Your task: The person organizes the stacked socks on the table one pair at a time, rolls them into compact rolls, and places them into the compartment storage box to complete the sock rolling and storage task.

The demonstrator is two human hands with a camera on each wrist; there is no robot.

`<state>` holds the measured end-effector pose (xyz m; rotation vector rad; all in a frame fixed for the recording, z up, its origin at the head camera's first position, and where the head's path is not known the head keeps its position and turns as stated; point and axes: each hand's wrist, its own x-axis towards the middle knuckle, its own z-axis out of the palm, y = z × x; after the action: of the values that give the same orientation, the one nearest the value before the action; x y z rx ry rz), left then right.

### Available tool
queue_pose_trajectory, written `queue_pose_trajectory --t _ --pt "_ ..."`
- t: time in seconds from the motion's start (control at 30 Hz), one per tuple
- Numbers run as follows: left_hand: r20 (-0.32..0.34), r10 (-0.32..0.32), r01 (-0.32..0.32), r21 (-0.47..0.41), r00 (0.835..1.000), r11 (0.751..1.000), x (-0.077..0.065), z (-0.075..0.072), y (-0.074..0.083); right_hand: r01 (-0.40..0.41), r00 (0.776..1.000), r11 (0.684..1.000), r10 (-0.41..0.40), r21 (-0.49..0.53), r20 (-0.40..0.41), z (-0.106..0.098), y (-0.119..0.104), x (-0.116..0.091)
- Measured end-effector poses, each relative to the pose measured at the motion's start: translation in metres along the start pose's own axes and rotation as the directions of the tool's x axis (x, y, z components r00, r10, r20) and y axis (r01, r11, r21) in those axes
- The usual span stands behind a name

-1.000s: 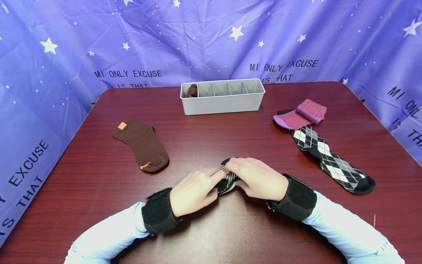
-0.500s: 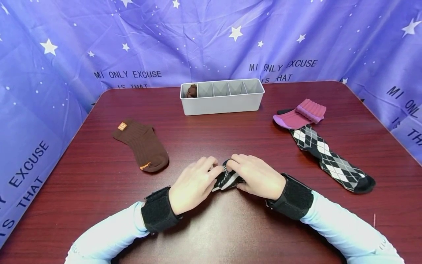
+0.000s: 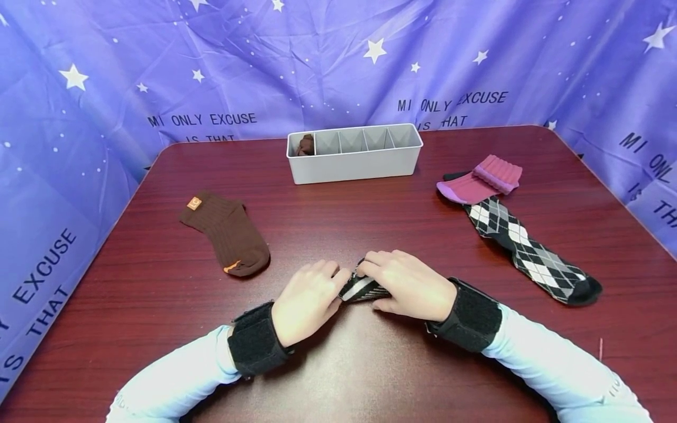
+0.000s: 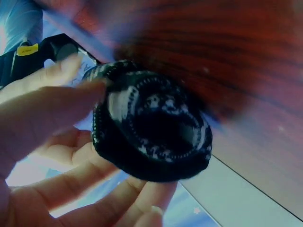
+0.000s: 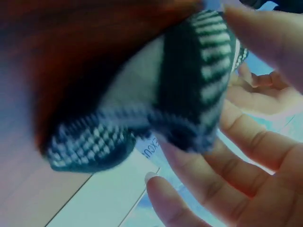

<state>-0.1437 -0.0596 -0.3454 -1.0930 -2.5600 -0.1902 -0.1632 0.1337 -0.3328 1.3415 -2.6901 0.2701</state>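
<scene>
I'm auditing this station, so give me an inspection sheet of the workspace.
Surface: glossy dark-red table.
Job's things: bunched black-and-white sock; brown sock left; pink sock over argyle sock right; gray divided box, brown bundle in its leftmost compartment.
Clutter: thin pinkish strand or mark at right, can't tell which.
Hands: left hand and right hand both grip the bunched sock.
Cables: nothing seen.
Surroundings: starred, lettered purple cloth behind and at both sides.
</scene>
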Motion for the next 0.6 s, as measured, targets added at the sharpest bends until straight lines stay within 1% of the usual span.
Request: queue_pose_trajectory --t 0.13,0.3,0.37,0.43,0.6 --pt "-0.018 0.011 -0.011 0.013 1.000 1.000 -0.0001 0.0011 -0.0013 0.035 0.999 0.999 -0.035 -0.008 0.003 0.0006 0.0002 0.0002" --pt "-0.018 0.046 -0.046 0.023 0.999 0.999 0.0007 -0.0031 -0.0029 0.040 0.999 0.999 -0.040 -0.001 -0.014 0.0010 0.0000 -0.0007" --pt "0.001 0.053 -0.053 0.010 0.999 0.999 0.0009 -0.0052 -0.0038 0.036 0.999 0.999 -0.036 0.001 -0.014 0.0007 -0.0005 -0.0009" --pt "0.028 0.052 -0.052 -0.023 0.998 0.998 0.0011 -0.0072 -0.0049 0.032 0.999 0.999 -0.032 -0.001 -0.006 0.0002 -0.0010 -0.0010" --pt "0.090 0.031 -0.022 -0.097 0.995 0.995 0.0007 -0.0089 -0.0080 0.034 0.999 0.999 -0.034 -0.021 0.016 -0.0003 -0.0028 -0.0015"
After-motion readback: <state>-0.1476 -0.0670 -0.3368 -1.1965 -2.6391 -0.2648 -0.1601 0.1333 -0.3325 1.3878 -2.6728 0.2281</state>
